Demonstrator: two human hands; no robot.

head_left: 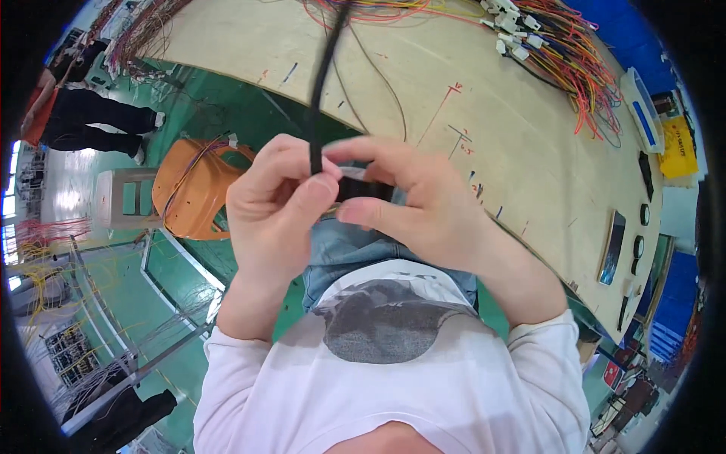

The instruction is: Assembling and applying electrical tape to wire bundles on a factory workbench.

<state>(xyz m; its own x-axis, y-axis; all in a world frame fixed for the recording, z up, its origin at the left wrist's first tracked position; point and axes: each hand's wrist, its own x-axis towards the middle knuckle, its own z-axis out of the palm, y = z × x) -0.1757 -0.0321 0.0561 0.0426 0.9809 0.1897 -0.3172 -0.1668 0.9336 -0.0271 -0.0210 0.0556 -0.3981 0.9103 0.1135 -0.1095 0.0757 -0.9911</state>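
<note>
A black cable (pixel 321 98) runs from the far edge of the view down to my fingers. My left hand (pixel 276 200) is closed in a pinch around its near end. Close beside it, my right hand (pixel 423 200) has its thumb and fingers curled round a black roll that looks like tape (pixel 363 189). Both hands are almost touching, in front of my body at the table's near edge. My fingers partly cover the cable's end and the roll.
The wooden table (pixel 408 83) carries marked lines. Bundled coloured wires with white connectors (pixel 522 34) lie at its far right. A phone (pixel 611 247) and black tape rolls (pixel 639 246) lie at the right edge. An orange chair (pixel 193 189) stands left; a person (pixel 94 117) stands beyond.
</note>
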